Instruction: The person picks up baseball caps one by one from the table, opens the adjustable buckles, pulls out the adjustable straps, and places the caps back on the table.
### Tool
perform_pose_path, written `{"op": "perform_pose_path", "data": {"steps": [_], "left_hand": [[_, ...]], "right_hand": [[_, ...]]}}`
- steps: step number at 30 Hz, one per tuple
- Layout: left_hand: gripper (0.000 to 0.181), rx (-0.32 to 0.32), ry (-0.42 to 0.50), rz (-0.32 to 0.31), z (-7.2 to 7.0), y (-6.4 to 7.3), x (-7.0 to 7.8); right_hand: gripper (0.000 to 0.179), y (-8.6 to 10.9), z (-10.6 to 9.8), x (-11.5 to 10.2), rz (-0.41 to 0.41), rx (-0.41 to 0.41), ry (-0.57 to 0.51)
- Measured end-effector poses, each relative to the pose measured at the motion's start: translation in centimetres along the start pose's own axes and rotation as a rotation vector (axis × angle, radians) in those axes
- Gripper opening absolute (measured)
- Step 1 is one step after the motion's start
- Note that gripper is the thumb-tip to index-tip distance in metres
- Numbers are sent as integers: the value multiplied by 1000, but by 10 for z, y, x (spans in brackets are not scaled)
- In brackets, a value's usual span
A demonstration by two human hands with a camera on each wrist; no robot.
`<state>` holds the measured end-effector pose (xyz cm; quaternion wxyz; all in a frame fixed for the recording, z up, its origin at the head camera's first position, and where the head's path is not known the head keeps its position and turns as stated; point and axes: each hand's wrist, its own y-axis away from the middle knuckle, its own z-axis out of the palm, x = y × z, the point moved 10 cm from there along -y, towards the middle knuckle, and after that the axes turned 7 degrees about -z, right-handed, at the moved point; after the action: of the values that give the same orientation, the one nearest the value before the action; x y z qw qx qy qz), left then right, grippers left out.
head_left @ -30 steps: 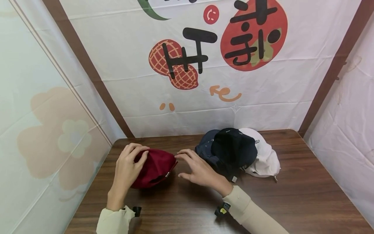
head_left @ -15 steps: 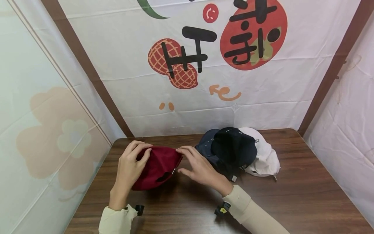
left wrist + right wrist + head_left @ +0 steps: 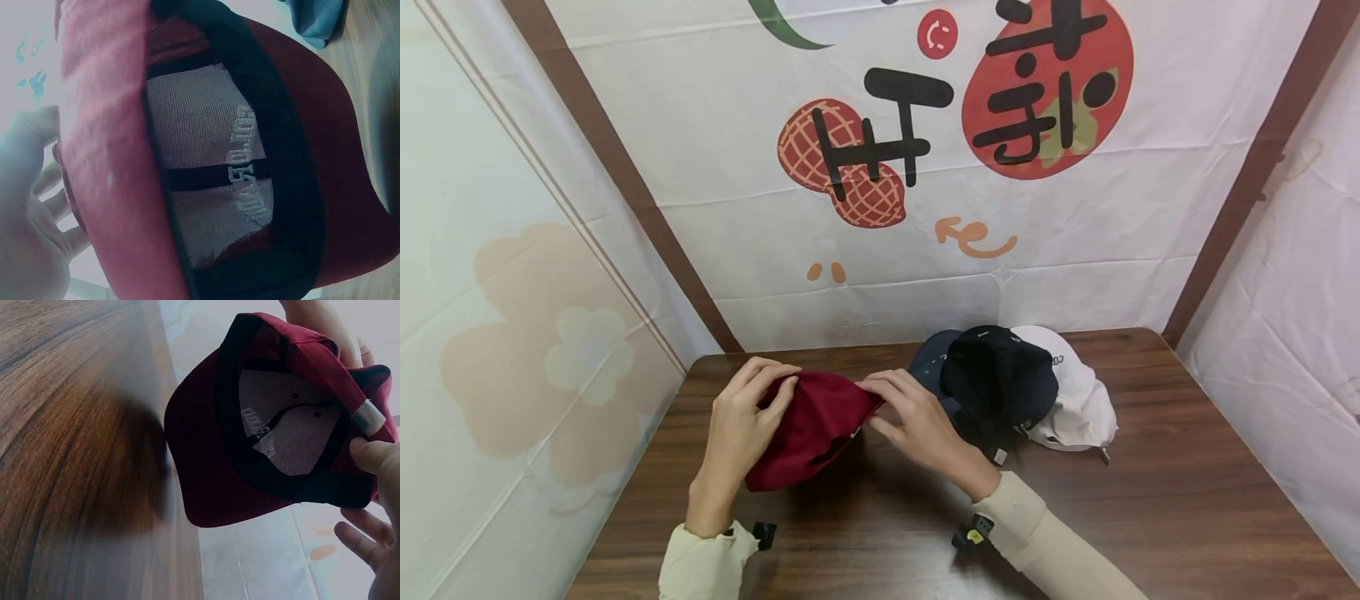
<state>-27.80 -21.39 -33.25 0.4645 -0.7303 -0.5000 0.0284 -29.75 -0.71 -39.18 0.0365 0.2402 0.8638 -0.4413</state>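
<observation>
A dark red baseball cap (image 3: 816,425) is held just over the table, its brim pointing down and its hollow toward the wrist cameras. On its left side my left hand (image 3: 741,421) pinches the crown between thumb and fingers. My right hand (image 3: 921,429) grips the right edge, with the thumb inside the rim near a pale metal buckle (image 3: 369,417) on the back strap. Inside the cap, a black sweatband (image 3: 284,156), light lining and stitched lettering show in the left wrist view. Some of my left fingers are hidden behind the crown.
Right of my right hand, a navy cap (image 3: 934,367), a black cap (image 3: 1000,371) and a white cap (image 3: 1086,408) overlap at the back of the wooden table (image 3: 865,542). Printed cloth walls (image 3: 925,292) stand behind and at both sides.
My right hand has closed onto the red cap's right edge, where before it was only near it. The cap has lifted slightly and shifted right with my left hand.
</observation>
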Motion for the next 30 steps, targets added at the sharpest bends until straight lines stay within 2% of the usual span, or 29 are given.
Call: {"op": "perform_pose_path", "data": {"steps": [6, 18, 24, 30], "left_hand": [[13, -4, 17, 3, 1, -2, 4], [14, -20, 45, 11, 5, -6, 12], [15, -34, 96, 24, 9, -9, 17], [20, -33, 157, 69, 15, -12, 25]], "right_hand": [[35, -3, -10, -3, -26, 30, 8], [31, -3, -33, -13, -82, 116, -23], [37, -2, -47, -17, -98, 146, -55], [45, -2, -59, -18, -90, 179, -84]]}}
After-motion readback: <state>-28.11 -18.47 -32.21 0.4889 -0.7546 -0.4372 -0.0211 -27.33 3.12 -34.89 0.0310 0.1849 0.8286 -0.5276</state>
